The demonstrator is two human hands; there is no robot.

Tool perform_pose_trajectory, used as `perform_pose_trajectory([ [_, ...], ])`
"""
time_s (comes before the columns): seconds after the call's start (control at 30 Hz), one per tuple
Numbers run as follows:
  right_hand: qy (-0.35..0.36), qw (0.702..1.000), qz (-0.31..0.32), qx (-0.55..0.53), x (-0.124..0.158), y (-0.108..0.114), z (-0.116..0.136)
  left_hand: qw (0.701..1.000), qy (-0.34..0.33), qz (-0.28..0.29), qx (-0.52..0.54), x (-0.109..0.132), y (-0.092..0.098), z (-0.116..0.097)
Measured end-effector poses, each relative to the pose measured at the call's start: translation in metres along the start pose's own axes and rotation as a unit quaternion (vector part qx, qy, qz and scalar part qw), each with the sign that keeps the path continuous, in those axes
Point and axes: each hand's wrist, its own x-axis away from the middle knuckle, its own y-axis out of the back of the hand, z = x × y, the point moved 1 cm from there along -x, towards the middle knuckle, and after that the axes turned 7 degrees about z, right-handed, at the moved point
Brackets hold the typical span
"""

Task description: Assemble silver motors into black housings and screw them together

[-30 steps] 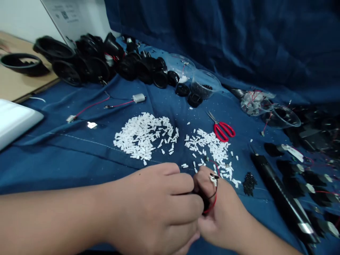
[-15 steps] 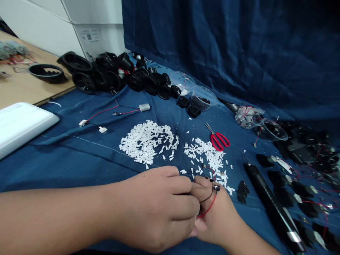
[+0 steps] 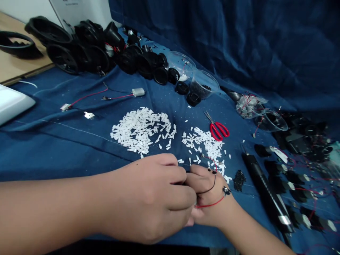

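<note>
My left hand (image 3: 151,198) is closed, its curled fingers pressed against the fingers of my right hand (image 3: 209,189). The right hand is closed too, mostly behind the left. A black wire and a red wire (image 3: 211,204) come out between the hands and loop over the back of the right hand. A small dark, shiny round part (image 3: 226,191) at the red wire's end rests near the right wrist. What the fingertips pinch is hidden. Just beyond the hands lie a large pile of small white plastic pieces (image 3: 135,129) and a smaller white pile (image 3: 209,145).
Red-handled scissors (image 3: 219,131) lie beside the smaller pile. Rightward are tiny black pieces (image 3: 239,180), a black pen-shaped tool (image 3: 265,191) and several wired parts. A small motor (image 3: 138,92) with wires lies left. Black housings (image 3: 92,58) and clear cups (image 3: 204,85) line the back.
The view has shifted, so the left-side items sit further left and higher. The round part has swung away from the fingers toward my right wrist. Both hands stay together.
</note>
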Motion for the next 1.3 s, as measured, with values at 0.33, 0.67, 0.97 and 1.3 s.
perform_pose_trajectory([
  [0.33,0.002,0.999,-0.021,0.050,-0.002,-0.005,0.001,1.000,-0.002,0.020,0.019,-0.001,-0.003,0.007],
  [0.67,0.047,0.996,-0.062,0.048,0.000,-0.017,0.003,0.999,0.025,-0.018,0.032,0.011,-0.021,0.006],
  [0.97,0.068,0.990,-0.122,0.006,-0.006,-0.029,0.001,0.988,-0.120,-0.030,-0.094,0.014,-0.018,-0.002],
  [1.3,-0.067,0.818,-0.174,-0.544,-0.008,-0.005,-0.020,0.950,0.294,-0.100,-0.041,-0.024,0.114,0.124],
])
